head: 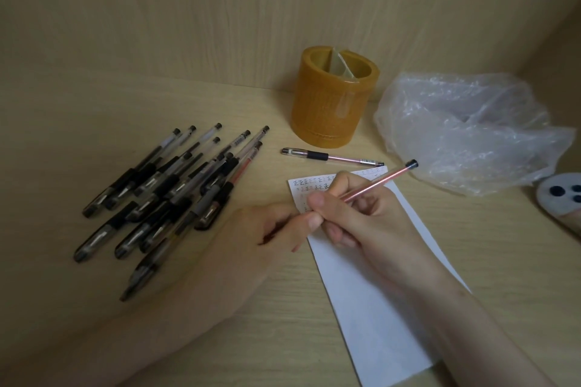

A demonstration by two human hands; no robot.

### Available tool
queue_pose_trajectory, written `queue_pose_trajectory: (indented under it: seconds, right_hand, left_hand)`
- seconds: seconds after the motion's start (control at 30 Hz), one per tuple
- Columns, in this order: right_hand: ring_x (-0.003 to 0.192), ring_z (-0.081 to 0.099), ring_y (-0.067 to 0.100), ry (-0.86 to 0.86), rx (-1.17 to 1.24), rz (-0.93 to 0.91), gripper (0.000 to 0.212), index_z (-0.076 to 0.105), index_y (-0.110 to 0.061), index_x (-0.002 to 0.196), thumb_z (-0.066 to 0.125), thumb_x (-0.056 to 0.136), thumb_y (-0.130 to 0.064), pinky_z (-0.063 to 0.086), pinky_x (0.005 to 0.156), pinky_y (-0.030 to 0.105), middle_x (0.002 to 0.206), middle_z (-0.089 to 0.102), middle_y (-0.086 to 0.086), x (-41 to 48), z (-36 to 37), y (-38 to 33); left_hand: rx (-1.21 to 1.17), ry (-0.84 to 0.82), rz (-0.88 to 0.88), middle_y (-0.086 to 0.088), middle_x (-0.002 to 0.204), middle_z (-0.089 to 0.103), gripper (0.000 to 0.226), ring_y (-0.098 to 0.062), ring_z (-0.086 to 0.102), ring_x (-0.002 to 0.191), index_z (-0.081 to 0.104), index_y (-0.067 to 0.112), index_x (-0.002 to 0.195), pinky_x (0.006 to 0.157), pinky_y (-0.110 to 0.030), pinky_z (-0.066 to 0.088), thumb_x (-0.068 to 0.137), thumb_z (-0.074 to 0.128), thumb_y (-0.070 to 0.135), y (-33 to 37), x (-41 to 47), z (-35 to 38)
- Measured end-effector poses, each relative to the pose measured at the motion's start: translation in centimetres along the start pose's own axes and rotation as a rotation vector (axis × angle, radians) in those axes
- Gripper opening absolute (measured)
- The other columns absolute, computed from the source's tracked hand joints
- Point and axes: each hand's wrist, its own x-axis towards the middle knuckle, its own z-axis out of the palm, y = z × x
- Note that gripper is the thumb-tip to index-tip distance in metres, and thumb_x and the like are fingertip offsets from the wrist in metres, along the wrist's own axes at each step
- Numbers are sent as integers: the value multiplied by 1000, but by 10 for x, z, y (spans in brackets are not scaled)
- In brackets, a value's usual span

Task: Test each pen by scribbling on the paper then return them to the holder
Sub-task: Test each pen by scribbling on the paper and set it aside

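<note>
My right hand (355,217) grips a clear pen with a red refill (382,181), its tip down on the white paper (371,302) near rows of written marks. My left hand (273,229) rests at the paper's left edge, fingers curled with the fingertips on the sheet; I cannot tell if it holds a cap. A pile of several black-capped pens (169,195) lies to the left. One capped pen (330,157) lies alone above the paper. The yellow-brown round holder (327,113) stands behind it with no pens showing inside.
A crumpled clear plastic bag (465,132) lies right of the holder. A grey round object with dark dots (562,195) sits at the right edge. Wooden walls close off the desk at the back and right.
</note>
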Motion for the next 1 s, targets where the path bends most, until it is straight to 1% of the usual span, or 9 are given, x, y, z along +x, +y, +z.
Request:
queue_pose_trajectory:
  seconds: [0.13,0.23,0.37,0.47,0.57,0.63,0.73,0.93,1.0]
  right_hand:
    - [37,31,8,52,14,-21,28,53,-20,57,68,81,-19,29,44,16,42,44,-3,2,-1,-2]
    - [33,28,10,247,167,11,35,48,-20,52,71,78,-17,25,37,17,40,41,0,8,-13,-5]
    - [40,53,16,370,116,56,17,56,-10,73,56,90,-11,33,35,19,53,60,9,10,-24,0]
    - [52,64,19,367,4,86,15,62,-1,83,58,92,-13,33,37,20,65,68,16,9,-19,3]
    - [42,53,12,390,-117,94,27,59,-4,67,72,83,-22,34,39,16,53,62,9,9,-11,4]
    - [38,43,8,454,-217,73,37,52,-9,55,77,77,-23,36,42,14,43,52,-1,10,-6,6]
    - [40,36,2,529,-323,36,43,46,-12,50,77,79,-22,31,45,12,39,40,-13,12,-3,12]
    - [47,30,6,560,-416,26,36,43,-8,52,63,82,-9,27,45,17,47,35,-1,14,-2,23]
    - [48,31,7,557,-416,17,36,43,-4,53,63,81,-9,28,46,17,49,36,2,14,-3,23]
  left_hand:
    - [39,15,65,8,45,36,48,-4,35,43,45,19,55,45,-10,29,83,47,58,-5,-1,-4]
    - [141,-18,45,9,46,43,46,-4,41,44,57,25,66,48,-11,33,74,41,67,-11,-2,-7]
    - [343,-98,12,17,60,61,37,8,56,66,59,56,93,59,-4,39,62,50,75,-9,-5,-6]
    - [512,-90,52,16,73,66,49,14,49,91,45,69,107,76,0,35,60,40,84,-14,-7,-2]
    - [591,-74,144,20,71,67,58,12,48,93,45,67,111,70,2,34,59,25,86,-21,-6,0]
    - [580,-77,128,20,77,69,55,12,46,96,49,64,110,67,2,35,62,35,86,-19,-5,0]
    - [576,-103,98,17,80,70,44,2,56,73,49,63,111,68,-3,37,69,45,75,-11,-6,0]
    - [574,-62,143,22,77,69,50,10,52,89,52,61,110,62,-5,41,66,34,80,-18,-7,2]
    - [619,-76,132,23,68,68,51,11,54,84,57,57,107,57,-4,41,67,31,76,-21,-6,2]
